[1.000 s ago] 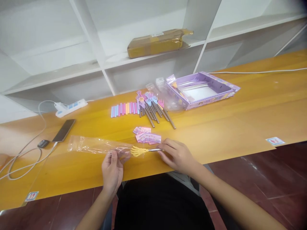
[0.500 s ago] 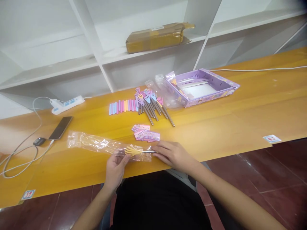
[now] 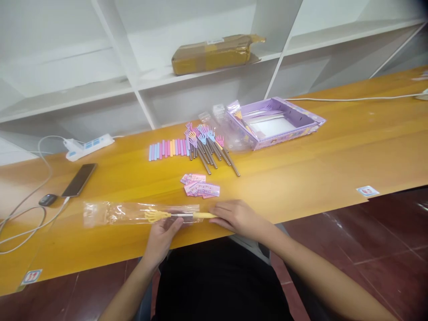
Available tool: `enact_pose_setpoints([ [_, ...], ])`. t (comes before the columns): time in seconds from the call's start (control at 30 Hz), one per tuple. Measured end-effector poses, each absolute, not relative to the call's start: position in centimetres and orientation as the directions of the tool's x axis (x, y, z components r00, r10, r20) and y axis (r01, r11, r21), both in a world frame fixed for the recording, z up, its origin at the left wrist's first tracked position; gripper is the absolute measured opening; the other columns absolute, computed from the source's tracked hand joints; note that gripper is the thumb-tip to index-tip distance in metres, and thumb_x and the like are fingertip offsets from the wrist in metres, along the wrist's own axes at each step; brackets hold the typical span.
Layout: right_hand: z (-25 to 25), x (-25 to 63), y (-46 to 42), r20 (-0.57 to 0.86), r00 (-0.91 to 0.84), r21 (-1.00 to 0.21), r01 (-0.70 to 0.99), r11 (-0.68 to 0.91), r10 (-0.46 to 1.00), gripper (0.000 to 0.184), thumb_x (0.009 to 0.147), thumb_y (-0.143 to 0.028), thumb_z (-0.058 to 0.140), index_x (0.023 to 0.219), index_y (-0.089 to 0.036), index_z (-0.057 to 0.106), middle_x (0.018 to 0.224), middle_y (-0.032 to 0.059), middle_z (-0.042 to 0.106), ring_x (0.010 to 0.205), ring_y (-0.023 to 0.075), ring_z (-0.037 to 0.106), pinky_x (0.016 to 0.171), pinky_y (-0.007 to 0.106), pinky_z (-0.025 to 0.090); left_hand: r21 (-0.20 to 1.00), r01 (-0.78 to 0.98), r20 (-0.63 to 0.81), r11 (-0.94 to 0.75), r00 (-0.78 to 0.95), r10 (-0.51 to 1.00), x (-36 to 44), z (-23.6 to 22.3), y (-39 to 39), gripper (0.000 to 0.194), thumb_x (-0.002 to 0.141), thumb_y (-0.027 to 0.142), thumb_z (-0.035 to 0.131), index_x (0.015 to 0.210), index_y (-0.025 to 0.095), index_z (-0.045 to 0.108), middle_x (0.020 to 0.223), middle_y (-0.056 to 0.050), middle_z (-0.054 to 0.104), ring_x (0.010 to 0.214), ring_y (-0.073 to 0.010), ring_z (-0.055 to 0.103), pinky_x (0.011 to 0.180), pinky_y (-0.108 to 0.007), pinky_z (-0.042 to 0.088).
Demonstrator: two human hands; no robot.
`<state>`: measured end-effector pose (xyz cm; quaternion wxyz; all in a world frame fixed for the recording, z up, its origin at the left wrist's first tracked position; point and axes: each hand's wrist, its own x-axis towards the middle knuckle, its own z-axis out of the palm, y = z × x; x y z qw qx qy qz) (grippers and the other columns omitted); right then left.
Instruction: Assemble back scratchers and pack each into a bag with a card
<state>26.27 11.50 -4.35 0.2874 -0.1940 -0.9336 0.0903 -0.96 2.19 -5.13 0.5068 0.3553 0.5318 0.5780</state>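
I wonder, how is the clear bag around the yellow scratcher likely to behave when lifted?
The clear bag is probably floppy: its film looks thin and creased. Where the yellow scratcher lies inside, it should be stiffer. Its glossy surface might be slippery.

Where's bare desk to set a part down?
Widest: right of the right hand, between the purple box and the right edge sticker. Smaller: between the smartphone and printed cards, behind the part-bagged yellow backscratcher. Crowded: the strip left of the box, with coloured sticks, piled backscratchers and plastic bags.
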Motion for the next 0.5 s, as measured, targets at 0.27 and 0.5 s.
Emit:
enact_pose_setpoints([
  [0.27, -4.5, 26.6, 11.9, 0.376, -0.780, -0.503, 0.282, 0.817, 0.501, 0.026, 0.118, -0.035, 0.050, 0.124, -0.020, 0.069, 0.099, 0.0059, 0.077, 0.083, 0.0182, 0.072, 0.075, 0.030, 0.054, 0.926, -0.375, -0.099, -0.049, -0.366, 0.925, -0.6, -4.1, 2.8, 0.036, 0.082, 0.049, 0.096, 0.095, 0.018, 0.081, 0.092, -0.005, 0.084, 0.078, -0.0220, 0.082, 0.072, -0.035, 0.072],
  [0.5, -4.3, 26.7, 12.4, 0.397, -0.798, -0.577, 0.166, 0.800, 0.453, 0.028, 0.118, -0.035, 0.052, 0.122, -0.020, 0.075, 0.103, 0.0073, 0.078, 0.087, 0.0182, 0.073, 0.079, 0.030, 0.056, 0.949, -0.314, -0.112, 0.014, -0.294, 0.949, -0.9, -4.5, 2.6, 0.039, 0.085, 0.051, 0.093, 0.099, 0.017, 0.082, 0.099, -0.008, 0.084, 0.080, -0.0239, 0.083, 0.077, -0.039, 0.072],
])
